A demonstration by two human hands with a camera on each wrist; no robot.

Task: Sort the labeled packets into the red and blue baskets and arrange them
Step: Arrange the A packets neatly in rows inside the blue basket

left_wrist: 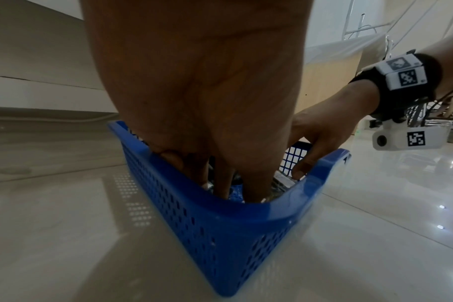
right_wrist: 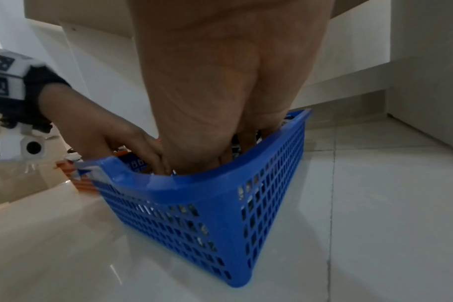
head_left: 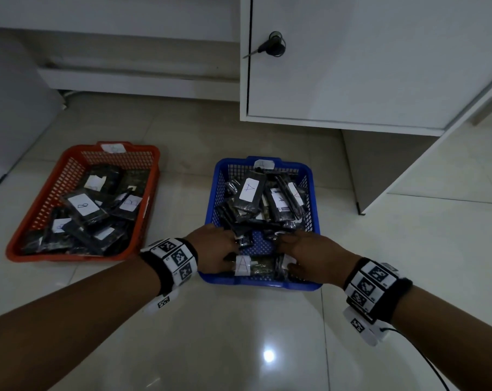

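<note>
**Nearly sorted: packets in both baskets, tidying under way in the blue one**

Apparently the sorting itself is done, judging by the floor [head_left: 267, 334], where no loose packet shows. Every packet in view lies in one of the two baskets. The red basket [head_left: 41, 210], to the left, holds a loose heap of dark packets with white labels; one label [head_left: 82, 205] reads "B", another [head_left: 130, 204] also looks like "B", and the rest are too blurred to read. The blue basket [head_left: 314, 221], to the right and well apart from the red one, holds its own jumble; a label on the top packet [head_left: 249, 189] reads "A", and a packet at the near wall [head_left: 243, 265] shows a red "A". White tags sit on the far rims of both baskets, but their writing cannot be made out.

What seems left is the arranging. Both heaps lie crooked and overlapping, so neither basket looks finished.

The left hand [head_left: 213, 249] and the right hand [head_left: 309, 255] both reach into the near end of the blue basket, fingers down among the packets. In the wrist views the fingers [left_wrist: 222, 183] dip below the rim, partly hidden. Whether either grip has closed round a packet cannot be told; the fingers may only be pushing the packets into line.
</note>
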